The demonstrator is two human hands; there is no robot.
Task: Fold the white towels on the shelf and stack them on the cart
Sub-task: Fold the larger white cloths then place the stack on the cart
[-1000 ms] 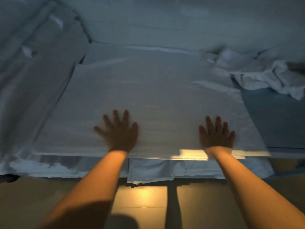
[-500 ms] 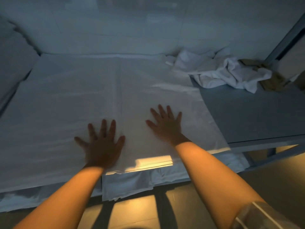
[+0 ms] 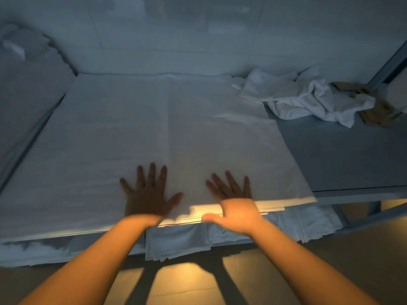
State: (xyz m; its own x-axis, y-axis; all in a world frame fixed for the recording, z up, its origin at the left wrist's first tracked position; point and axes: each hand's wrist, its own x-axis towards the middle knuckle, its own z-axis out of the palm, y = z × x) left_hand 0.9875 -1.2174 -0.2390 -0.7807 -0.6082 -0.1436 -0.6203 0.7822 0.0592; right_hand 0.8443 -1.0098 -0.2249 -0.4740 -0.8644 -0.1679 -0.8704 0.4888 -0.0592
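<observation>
Blurring right hand (image 3: 236,205), towel (image 3: 198,133) edge.

Dim bluish scene, warm light striking from below front, long arm shadows, soft blur, wide-angle edge bending.

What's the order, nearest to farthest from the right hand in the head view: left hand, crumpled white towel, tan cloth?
From the right hand:
1. Left hand, just to its left on the spread white towel.
2. Crumpled white towel, back right on the shelf.
3. Tan cloth, beyond it, far right.
</observation>
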